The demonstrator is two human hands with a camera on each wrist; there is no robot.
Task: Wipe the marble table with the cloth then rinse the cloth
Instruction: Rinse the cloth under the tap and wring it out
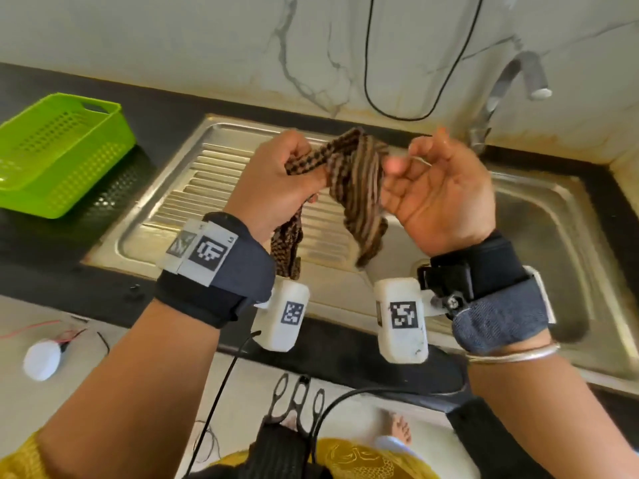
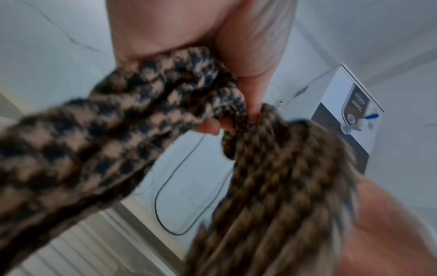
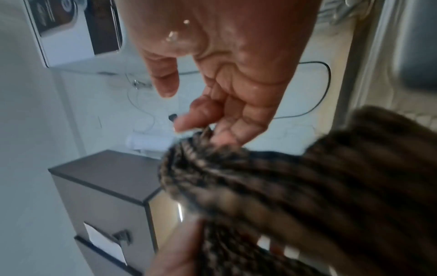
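A brown-and-black checked cloth [image 1: 356, 181] hangs in the air over the steel sink's drainboard [image 1: 214, 174]. My left hand [image 1: 283, 181] grips one bunched end of it, fingers curled round the cloth [image 2: 118, 130]; that left hand [image 2: 248, 56] fills the top of its wrist view. My right hand [image 1: 425, 188] is palm up just right of the cloth, wet, fingers loosely curled. In the right wrist view the right hand [image 3: 224, 74] has its thumb apart, and only its fingertips [image 3: 222, 138] touch the cloth's edge [image 3: 283, 186].
The sink basin [image 1: 553, 236] lies at right under a curved steel tap [image 1: 501, 84]. A green perforated basket [image 1: 62, 150] stands on the black counter at left. A black cable [image 1: 397, 112] loops down the marble wall. A white round device [image 1: 39, 361] lies lower left.
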